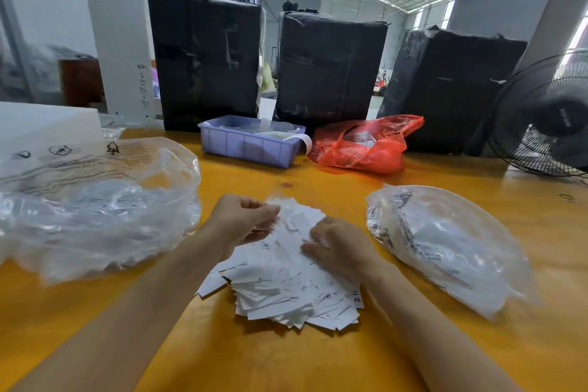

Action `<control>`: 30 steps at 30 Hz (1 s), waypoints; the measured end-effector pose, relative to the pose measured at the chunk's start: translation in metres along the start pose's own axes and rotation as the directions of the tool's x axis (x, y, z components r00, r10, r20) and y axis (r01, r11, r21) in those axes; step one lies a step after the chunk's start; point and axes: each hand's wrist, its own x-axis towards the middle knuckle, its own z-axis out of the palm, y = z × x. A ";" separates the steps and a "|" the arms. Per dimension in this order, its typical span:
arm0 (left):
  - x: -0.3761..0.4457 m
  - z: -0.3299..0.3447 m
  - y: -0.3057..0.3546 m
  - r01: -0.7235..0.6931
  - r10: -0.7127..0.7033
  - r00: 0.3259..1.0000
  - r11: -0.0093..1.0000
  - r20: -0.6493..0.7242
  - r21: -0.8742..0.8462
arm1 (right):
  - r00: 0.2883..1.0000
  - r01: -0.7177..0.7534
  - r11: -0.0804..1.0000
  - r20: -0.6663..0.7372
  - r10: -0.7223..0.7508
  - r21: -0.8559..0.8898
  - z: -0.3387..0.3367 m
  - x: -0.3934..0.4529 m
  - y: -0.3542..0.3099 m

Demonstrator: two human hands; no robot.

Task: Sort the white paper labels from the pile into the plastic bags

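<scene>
A pile of white paper labels (280, 283) lies on the yellow table (286, 360) in front of me. My left hand (245, 219) hovers over the pile's far left part, fingers curled and pinching a blurred white label at its fingertips. My right hand (337, 245) rests on the pile's right side with its fingers curled down onto the labels. A large clear plastic bag (95, 210) holding labels lies to the left. A smaller clear plastic bag (445, 245) with printed labels lies to the right.
A lilac plastic tray (251, 143) and a red plastic bag (366, 143) sit behind the pile. Three black wrapped bales (206, 57) stand along the table's far edge. A black fan (547, 118) stands at the far right, a white box (47, 127) at the far left.
</scene>
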 end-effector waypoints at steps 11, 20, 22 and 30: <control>-0.005 0.006 0.001 0.029 -0.028 0.999 0.999 0.032 -0.015 | 0.880 -0.179 0.648 -0.174 0.441 0.740 -0.016 0.001 -0.005; -0.007 0.012 0.006 -0.053 0.049 0.998 0.992 -0.035 -0.116 | 0.914 -0.208 -0.203 0.264 0.309 0.957 -0.049 0.001 -0.006; -0.006 0.010 0.006 -0.073 0.062 0.996 0.984 -0.067 -0.164 | 0.896 -0.264 -0.064 0.270 0.353 0.962 -0.044 0.001 -0.002; -0.008 0.009 0.005 -0.067 0.052 0.994 0.984 -0.092 -0.167 | 0.814 -0.570 0.489 0.373 0.446 0.660 -0.030 -0.012 0.015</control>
